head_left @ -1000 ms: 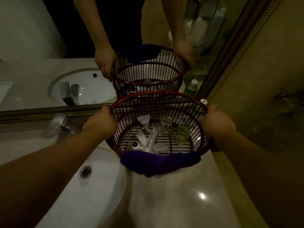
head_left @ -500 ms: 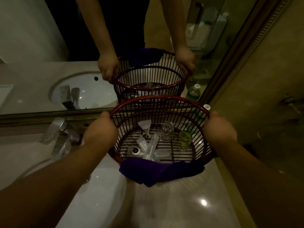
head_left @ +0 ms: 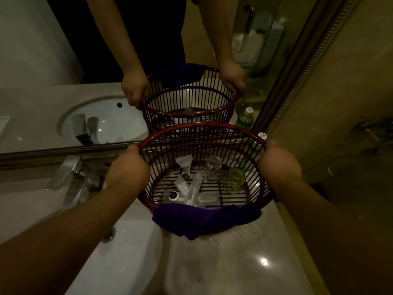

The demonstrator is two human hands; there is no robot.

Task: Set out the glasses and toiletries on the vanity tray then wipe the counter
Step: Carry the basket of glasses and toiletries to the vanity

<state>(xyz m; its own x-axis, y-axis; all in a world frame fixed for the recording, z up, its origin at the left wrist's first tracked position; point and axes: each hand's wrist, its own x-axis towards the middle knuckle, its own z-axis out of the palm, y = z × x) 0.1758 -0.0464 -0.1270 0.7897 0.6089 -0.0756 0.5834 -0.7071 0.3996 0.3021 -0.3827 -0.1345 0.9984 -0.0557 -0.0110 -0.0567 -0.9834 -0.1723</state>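
A round dark-red slatted basket [head_left: 200, 126] stands on the marble counter [head_left: 234, 262] against the mirror. My left hand [head_left: 127, 169] grips its left rim and my right hand [head_left: 278, 162] grips its right rim. Inside lie a clear glass [head_left: 212, 168], a green-patterned glass [head_left: 235, 180], several wrapped toiletry packets [head_left: 192, 189] and a small round cap [head_left: 174, 195]. A purple cloth [head_left: 202, 220] hangs over the near rim. No vanity tray shows.
A white sink basin [head_left: 127, 252] lies to the left with a chrome faucet [head_left: 72, 179] behind it. A green bottle with a white cap [head_left: 262, 136] stands behind the basket's right rim. The mirror [head_left: 63, 81] reflects everything; a tiled wall [head_left: 340, 103] closes the right.
The basket with both hands on it sits slightly lower and nearer in view than a second ago; the grip is unchanged.
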